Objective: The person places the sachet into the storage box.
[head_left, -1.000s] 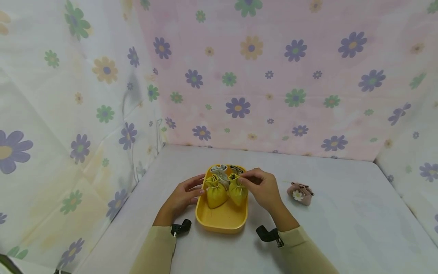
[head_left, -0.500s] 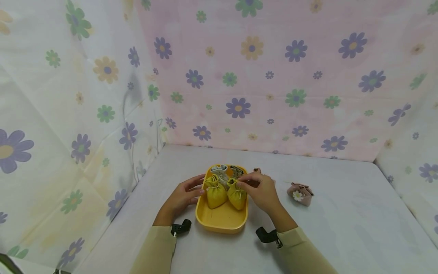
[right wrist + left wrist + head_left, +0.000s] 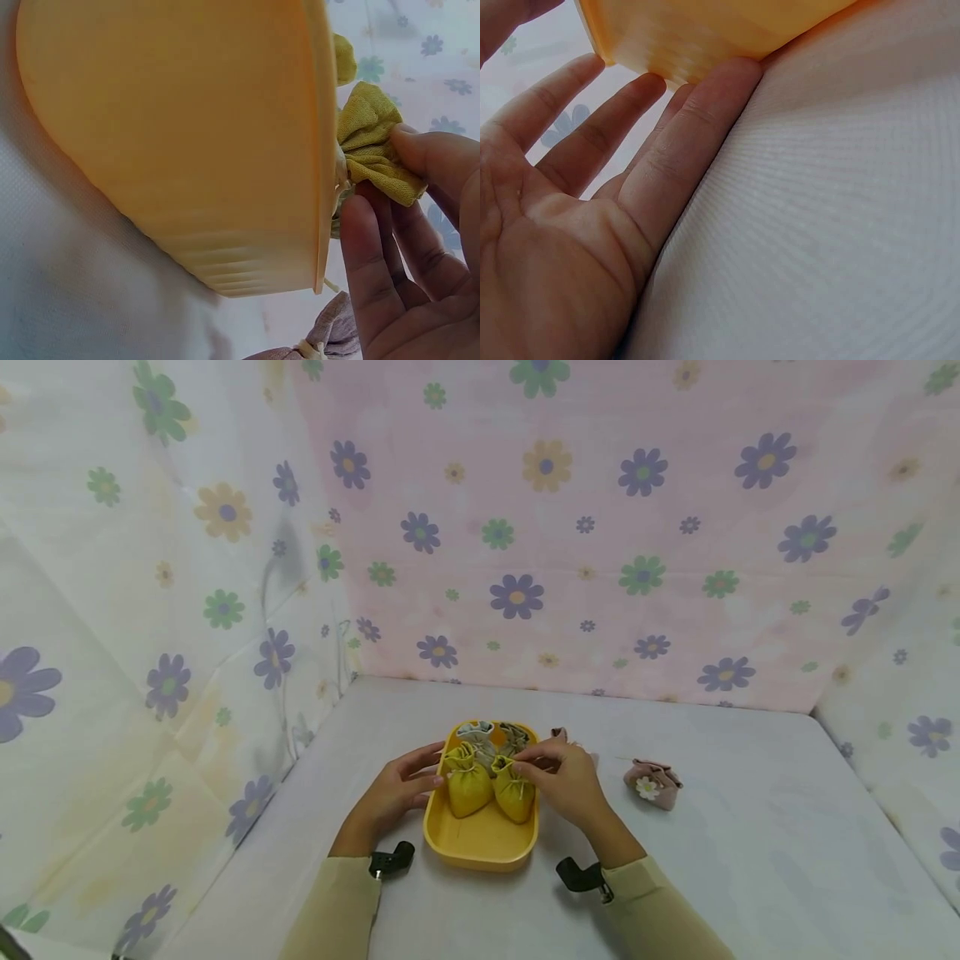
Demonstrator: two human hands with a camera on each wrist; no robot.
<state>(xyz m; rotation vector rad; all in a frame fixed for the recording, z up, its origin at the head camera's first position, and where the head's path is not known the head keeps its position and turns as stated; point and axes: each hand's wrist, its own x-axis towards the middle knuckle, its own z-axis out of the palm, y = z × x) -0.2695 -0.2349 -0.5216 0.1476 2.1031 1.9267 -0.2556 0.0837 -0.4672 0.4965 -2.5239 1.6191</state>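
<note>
My right hand (image 3: 572,783) pinches the gathered neck of a yellow drawstring pouch (image 3: 513,800) at the right side of a yellow tray (image 3: 480,850). In the right wrist view, thumb and fingers hold the ruffled cloth top (image 3: 371,139) just above the tray's rim. Another yellow drawstring pouch (image 3: 469,793) leans beside it in the tray. Behind these two are a pale grey pouch (image 3: 478,739) and a dull green one (image 3: 514,737), both partly hidden. My left hand (image 3: 392,795) rests at the tray's left side, its extended fingers touching the outer wall (image 3: 697,34) in the left wrist view.
A pink pouch with a white flower (image 3: 654,783) lies on the white table (image 3: 750,827), right of my right hand. Another pinkish pouch (image 3: 558,733) is mostly hidden behind that hand. Flower-printed cloth walls (image 3: 525,527) close off the back and sides.
The right yellow pouch's neck has moved slightly left and down, with my right hand pinching it. The pinkish pouch behind that hand has come partly into sight. My left hand stays at the tray.
</note>
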